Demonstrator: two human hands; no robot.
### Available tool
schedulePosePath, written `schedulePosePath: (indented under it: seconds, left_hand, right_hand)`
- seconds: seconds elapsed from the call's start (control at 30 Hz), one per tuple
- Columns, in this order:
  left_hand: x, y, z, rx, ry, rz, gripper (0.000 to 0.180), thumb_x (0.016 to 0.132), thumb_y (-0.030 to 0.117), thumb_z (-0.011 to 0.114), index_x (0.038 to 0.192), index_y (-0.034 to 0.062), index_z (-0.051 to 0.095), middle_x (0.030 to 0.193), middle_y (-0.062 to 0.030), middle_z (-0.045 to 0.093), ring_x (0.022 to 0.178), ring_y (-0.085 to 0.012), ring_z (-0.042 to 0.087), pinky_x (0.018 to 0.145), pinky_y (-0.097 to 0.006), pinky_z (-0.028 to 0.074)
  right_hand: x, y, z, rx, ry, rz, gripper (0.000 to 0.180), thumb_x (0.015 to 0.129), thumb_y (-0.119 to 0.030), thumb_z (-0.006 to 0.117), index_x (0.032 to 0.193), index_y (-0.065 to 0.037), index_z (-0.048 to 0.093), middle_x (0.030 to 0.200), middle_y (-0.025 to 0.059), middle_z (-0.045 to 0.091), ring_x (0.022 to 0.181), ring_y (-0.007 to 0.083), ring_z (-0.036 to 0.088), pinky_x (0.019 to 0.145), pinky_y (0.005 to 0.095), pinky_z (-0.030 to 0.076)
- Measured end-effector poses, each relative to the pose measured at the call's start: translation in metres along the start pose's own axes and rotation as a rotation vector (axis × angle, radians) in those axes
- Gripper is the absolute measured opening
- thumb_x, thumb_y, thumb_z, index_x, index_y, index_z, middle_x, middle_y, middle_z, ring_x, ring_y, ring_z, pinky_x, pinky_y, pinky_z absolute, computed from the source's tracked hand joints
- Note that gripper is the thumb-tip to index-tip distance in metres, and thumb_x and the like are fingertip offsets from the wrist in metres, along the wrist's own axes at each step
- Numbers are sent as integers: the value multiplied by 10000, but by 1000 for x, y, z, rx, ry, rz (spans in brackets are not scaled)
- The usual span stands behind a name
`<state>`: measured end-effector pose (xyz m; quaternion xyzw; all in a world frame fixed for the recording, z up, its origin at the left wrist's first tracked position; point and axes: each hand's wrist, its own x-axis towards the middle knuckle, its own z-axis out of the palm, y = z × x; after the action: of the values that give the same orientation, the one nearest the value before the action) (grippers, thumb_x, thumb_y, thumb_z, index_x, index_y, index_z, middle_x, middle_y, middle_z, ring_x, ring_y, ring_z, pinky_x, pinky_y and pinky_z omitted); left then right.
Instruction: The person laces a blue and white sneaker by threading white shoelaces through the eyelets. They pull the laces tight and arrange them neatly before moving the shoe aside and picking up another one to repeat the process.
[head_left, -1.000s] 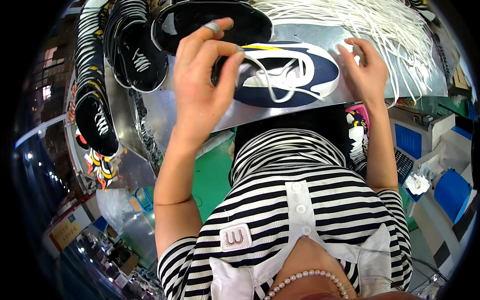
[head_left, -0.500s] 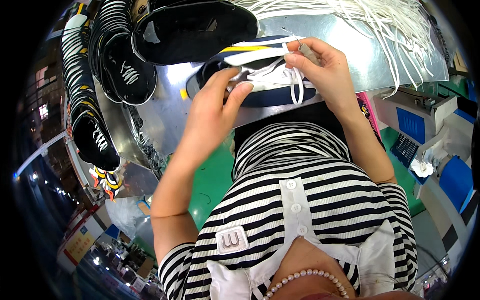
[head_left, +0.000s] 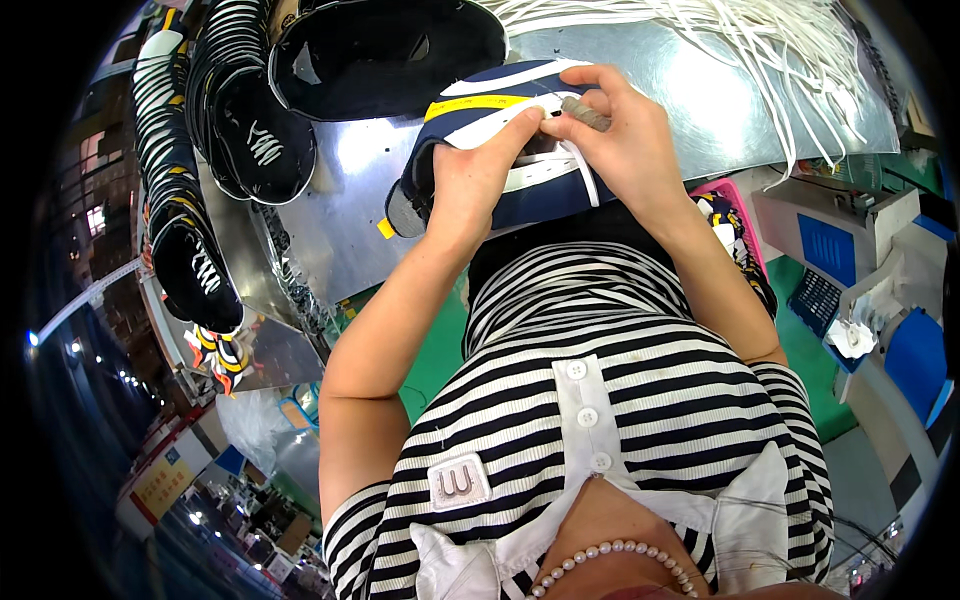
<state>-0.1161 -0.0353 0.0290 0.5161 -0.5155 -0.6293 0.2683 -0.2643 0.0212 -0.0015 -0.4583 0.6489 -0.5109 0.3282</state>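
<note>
A navy shoe upper (head_left: 535, 205) with white stripes and a yellow band lies at the metal table's near edge. My left hand (head_left: 472, 180) grips it, fingers tucked inside and hidden, thumb on the edge of the lacing opening. In my right hand (head_left: 632, 138) is a thin hooked tool or awl with a wrapped, tan handle (head_left: 587, 114); its tip is hard to make out beside my left thumb. A white shoelace (head_left: 586, 172) hangs over the near side of the upper, below my right fingers. Both hands meet at the lacing opening.
Loose white laces (head_left: 740, 40) spread over the table's (head_left: 350, 225) far right. Stacked black shoe uppers (head_left: 255, 130) stand at the left, and a large dark upper (head_left: 390, 60) lies beyond my left hand. A pink bin (head_left: 745, 225) sits by my right forearm.
My left hand has moved right, its thumb now at the lacing opening near my right fingers. The upper has tilted, showing more of its yellow band. Less lace shows on top.
</note>
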Motion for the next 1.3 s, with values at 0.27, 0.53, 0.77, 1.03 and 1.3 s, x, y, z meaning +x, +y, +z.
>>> schedulePosePath:
  seconds: [0.27, 0.53, 0.77, 1.03, 1.3]
  left_hand:
    - [0, -3, 7, 36, 111, 53, 294, 841, 148, 753, 1057, -38, 681, 980, -75, 707, 856, -126, 662, 765, -261, 525]
    - [5, -8, 6, 71, 47, 166, 214, 872, 98, 721, 1033, -37, 685, 960, -66, 709, 830, -112, 659, 738, -255, 529]
    - [4, -12, 3, 88, 30, 172, 171, 890, 89, 697, 1004, -39, 681, 904, -61, 705, 773, -105, 645, 685, -249, 520]
    - [-4, -35, 6, 379, 36, 635, 195, 923, 78, 663, 1061, -59, 655, 1047, -99, 699, 920, -161, 674, 795, -279, 521]
    - [3, -2, -8, -65, -15, -98, 324, 907, 213, 679, 1109, -39, 652, 1055, -84, 690, 957, -145, 649, 839, -283, 513]
  right_hand:
    - [-4, -11, -19, 55, -72, -102, 245, 872, -183, 688, 1017, -5, 602, 791, 147, 693, 677, 275, 670, 622, 333, 507]
    - [2, -8, -29, -132, -149, -148, 151, 905, -169, 633, 876, -21, 617, 657, 124, 632, 587, 290, 617, 560, 379, 470]
    - [10, -17, -33, -278, -260, -135, 144, 922, -145, 604, 896, -3, 608, 701, 111, 657, 606, 240, 623, 574, 329, 462]
    - [11, -7, -5, -457, -233, -328, 115, 919, -125, 584, 897, -18, 547, 696, 184, 610, 680, 388, 608, 609, 445, 473]
    - [1, -29, -55, -578, -122, -102, 145, 930, -171, 596, 1028, -64, 595, 701, 124, 620, 721, 319, 650, 628, 400, 496]
